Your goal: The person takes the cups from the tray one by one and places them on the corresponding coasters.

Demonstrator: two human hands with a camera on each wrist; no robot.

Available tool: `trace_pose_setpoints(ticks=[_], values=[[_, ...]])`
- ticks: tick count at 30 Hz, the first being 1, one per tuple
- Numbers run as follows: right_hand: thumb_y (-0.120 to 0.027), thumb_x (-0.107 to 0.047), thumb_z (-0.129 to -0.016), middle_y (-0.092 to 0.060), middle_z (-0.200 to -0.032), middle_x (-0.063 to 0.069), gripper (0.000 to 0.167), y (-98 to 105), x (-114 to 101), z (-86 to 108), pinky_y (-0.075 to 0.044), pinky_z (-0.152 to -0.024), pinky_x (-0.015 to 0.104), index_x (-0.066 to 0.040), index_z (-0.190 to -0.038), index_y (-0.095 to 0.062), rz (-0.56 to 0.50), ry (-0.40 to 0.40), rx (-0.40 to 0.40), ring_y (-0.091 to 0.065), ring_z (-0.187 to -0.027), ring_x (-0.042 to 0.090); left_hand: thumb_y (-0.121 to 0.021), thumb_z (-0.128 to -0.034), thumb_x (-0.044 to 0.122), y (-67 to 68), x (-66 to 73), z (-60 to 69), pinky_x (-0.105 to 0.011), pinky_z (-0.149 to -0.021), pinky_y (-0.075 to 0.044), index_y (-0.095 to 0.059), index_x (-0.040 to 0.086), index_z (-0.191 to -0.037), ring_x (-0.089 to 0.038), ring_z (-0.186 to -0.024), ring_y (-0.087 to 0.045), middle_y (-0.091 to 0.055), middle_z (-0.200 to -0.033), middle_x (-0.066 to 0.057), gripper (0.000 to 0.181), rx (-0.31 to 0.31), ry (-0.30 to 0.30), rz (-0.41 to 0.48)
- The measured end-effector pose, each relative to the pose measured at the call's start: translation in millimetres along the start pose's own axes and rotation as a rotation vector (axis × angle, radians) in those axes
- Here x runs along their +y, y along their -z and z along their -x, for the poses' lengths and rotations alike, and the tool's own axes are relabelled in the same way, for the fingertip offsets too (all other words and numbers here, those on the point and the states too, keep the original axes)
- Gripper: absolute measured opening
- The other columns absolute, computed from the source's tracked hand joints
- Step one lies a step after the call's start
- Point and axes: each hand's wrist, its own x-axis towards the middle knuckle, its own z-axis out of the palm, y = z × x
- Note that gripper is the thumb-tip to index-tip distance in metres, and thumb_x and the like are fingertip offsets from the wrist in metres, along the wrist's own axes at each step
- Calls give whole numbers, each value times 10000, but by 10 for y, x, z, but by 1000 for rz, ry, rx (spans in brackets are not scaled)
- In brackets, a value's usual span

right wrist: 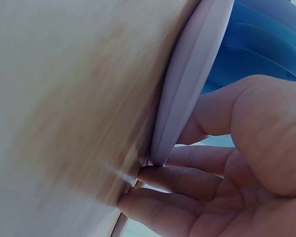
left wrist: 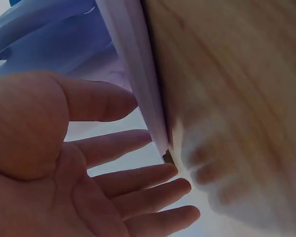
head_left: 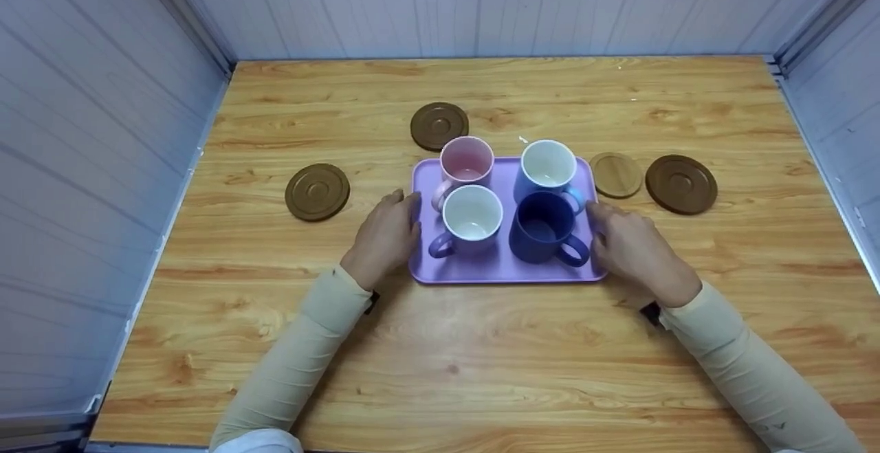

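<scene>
A purple tray (head_left: pixel 454 273) lies on the wooden table, bearing a pink mug (head_left: pixel 467 159), a white-lined mug (head_left: pixel 473 214) with a purple handle, a light blue mug (head_left: pixel 548 164) and a dark blue mug (head_left: pixel 543 233). At the tray's left side, my left hand (head_left: pixel 386 236) (left wrist: pixel 79 168) touches the rim (left wrist: pixel 138 64) with thumb and index finger, the fingers nearly straight. My right hand (head_left: pixel 632 247) (right wrist: pixel 227 163) is at the opposite side, its thumb and fingertips against the rim (right wrist: pixel 187 79), fingers slightly bent. Parts of both hands' contact are hidden.
Brown round coasters lie at the left (head_left: pixel 317 192), behind the tray (head_left: pixel 439 126) and at the right (head_left: pixel 680 184). A lighter wooden coaster (head_left: pixel 616 175) lies between the tray and the right brown one. Pale panels (head_left: pixel 481 6) stand behind the table and on both sides.
</scene>
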Motion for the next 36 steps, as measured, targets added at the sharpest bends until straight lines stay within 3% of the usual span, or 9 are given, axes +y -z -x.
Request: trace_pose_setpoints(ticks=[8,18,30,33,36], values=[[-577,-37,-908,-639,-1329,291,522,7,-13,-2,-551,-793,633,95,-1413,-563,-1,-19,-20,-676,-915,422,-597,-1012,105,-41,-20,-21,-572,-1155,-392,-522,-30,-1485,-516,-1409,-441,-457,-1542,-296,497,-59,-37,4],[-576,-29,-885,-663,-1275,304,494,-17,-13,-8,-543,-804,646,120,-1355,-597,6,21,23,-693,-964,465,-593,-982,36,-57,-46,-31,-614,-1078,-455,-636,-76,-1298,-577,-1288,-526,-579,-1440,-260,338,8,-120,37],[-578,-28,-889,-649,-1316,290,505,0,-12,-9,-545,-802,639,106,-1376,-589,8,5,1,-686,-939,434,-593,-995,48,-66,-56,-55,-618,-973,-519,-647,-58,-1251,-556,-1245,-558,-629,-1349,-230,282,1,-118,39],[-583,-38,-900,-685,-1216,293,498,8,-10,-12,-549,-790,624,100,-1378,-591,-1,-1,4,-680,-896,409,-596,-994,44,-68,-59,-56,-617,-1001,-506,-642,-63,-1279,-562,-1265,-544,-613,-1389,-229,308,1,-115,50],[-594,-64,-916,-708,-1106,273,495,32,-15,-20,-554,-750,589,85,-1388,-591,-13,-19,12,-648,-803,360,-589,-998,42,-64,-58,-48,-601,-1108,-431,-632,-81,-1302,-531,-1281,-556,-594,-1421,-245,331,-5,-118,59]])
